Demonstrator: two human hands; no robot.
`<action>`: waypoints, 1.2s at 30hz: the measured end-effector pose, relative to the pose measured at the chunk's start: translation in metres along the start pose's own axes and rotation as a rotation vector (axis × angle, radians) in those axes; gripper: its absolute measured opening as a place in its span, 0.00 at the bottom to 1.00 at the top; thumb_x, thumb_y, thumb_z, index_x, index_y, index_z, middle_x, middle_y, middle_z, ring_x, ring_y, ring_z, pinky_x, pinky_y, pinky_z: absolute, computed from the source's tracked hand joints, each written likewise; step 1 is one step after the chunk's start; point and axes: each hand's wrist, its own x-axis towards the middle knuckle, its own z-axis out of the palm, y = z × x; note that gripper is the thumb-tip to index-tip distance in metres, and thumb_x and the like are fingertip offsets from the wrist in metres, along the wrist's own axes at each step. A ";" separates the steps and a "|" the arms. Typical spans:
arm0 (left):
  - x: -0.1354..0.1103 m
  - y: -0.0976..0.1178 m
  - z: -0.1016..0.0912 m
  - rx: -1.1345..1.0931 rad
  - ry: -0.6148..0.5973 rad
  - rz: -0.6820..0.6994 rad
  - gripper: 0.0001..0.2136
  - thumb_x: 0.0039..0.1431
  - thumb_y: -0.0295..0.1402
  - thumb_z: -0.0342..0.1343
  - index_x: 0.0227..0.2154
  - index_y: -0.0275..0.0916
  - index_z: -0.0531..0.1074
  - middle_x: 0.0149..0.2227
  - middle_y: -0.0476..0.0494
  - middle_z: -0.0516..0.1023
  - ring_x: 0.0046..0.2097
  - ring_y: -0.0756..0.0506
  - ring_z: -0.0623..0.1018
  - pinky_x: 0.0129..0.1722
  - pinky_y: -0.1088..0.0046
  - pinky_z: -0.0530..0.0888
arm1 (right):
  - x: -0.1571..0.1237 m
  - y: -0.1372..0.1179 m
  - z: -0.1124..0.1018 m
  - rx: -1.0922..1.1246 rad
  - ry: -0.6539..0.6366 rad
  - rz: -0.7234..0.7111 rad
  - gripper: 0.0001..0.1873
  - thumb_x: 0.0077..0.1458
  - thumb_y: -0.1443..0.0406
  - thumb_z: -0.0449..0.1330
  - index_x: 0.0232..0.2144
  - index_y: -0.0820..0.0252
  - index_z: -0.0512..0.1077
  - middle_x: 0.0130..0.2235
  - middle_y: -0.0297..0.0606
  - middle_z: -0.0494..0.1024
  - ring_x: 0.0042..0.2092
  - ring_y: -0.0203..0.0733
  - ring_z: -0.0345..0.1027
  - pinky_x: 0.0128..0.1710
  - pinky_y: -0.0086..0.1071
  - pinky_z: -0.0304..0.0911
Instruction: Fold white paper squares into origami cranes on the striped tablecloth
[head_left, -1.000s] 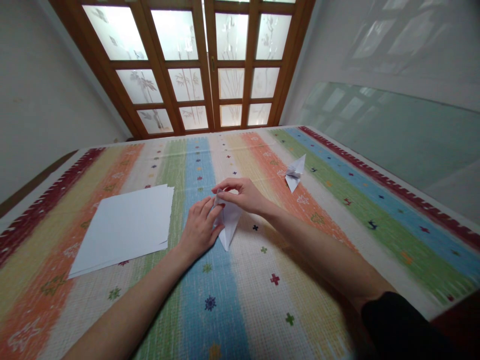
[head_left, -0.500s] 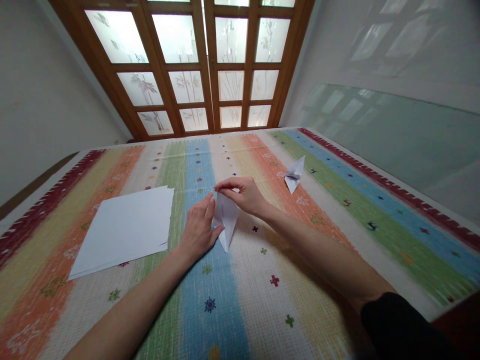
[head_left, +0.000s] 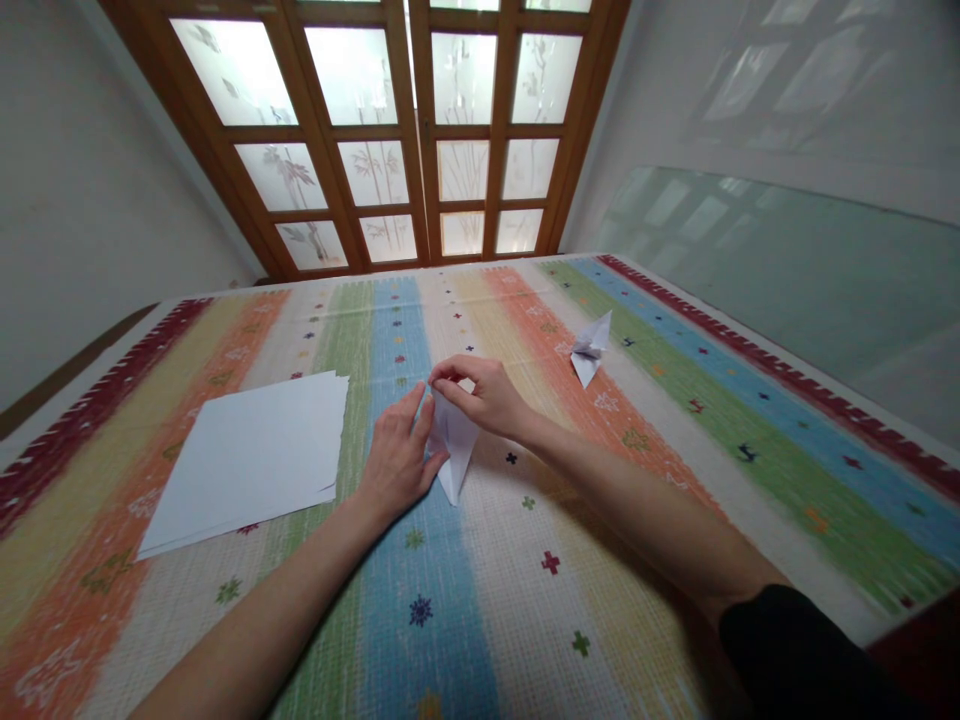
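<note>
A folded piece of white paper [head_left: 459,440] lies on the striped tablecloth in front of me, its narrow tip pointing toward me. My right hand [head_left: 480,390] pinches the far end of it between thumb and fingertips. Along its left edge rests my left hand [head_left: 401,445], the thumb pressing on the paper and the fingers reaching to the far end. Part of the paper is hidden under my hands. Farther off to the right stands a folded paper crane [head_left: 591,350], apart from both hands.
A stack of white paper sheets [head_left: 244,465] lies to the left of my left hand. The striped tablecloth [head_left: 525,600] covers the table. Beyond the far edge are wooden doors [head_left: 420,190] with frosted panes, and a glass panel [head_left: 787,260] leans at the right wall.
The fingers of my right hand have shifted very slightly at the paper's far end. My left hand, the stack and the crane stay where they were.
</note>
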 end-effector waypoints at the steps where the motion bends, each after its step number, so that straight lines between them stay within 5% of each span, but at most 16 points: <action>1: 0.000 0.000 0.000 0.003 -0.006 -0.002 0.46 0.58 0.33 0.60 0.69 0.38 0.32 0.66 0.22 0.55 0.65 0.28 0.61 0.57 0.45 0.65 | 0.000 0.000 0.001 0.001 0.010 -0.003 0.07 0.58 0.67 0.56 0.32 0.60 0.75 0.33 0.36 0.80 0.34 0.36 0.73 0.36 0.30 0.67; 14: 0.002 0.000 0.001 0.011 -0.034 -0.039 0.45 0.58 0.34 0.60 0.69 0.39 0.36 0.67 0.23 0.53 0.66 0.28 0.59 0.59 0.45 0.62 | -0.002 -0.007 0.007 0.004 0.057 0.086 0.06 0.56 0.67 0.56 0.30 0.59 0.74 0.31 0.34 0.80 0.33 0.36 0.73 0.34 0.29 0.68; 36: 0.004 0.001 -0.002 0.072 -0.063 -0.016 0.44 0.59 0.35 0.58 0.69 0.35 0.34 0.63 0.27 0.63 0.64 0.29 0.62 0.61 0.48 0.60 | 0.002 -0.002 0.006 -0.009 0.067 -0.076 0.07 0.58 0.67 0.59 0.30 0.61 0.76 0.31 0.37 0.80 0.34 0.36 0.72 0.35 0.29 0.66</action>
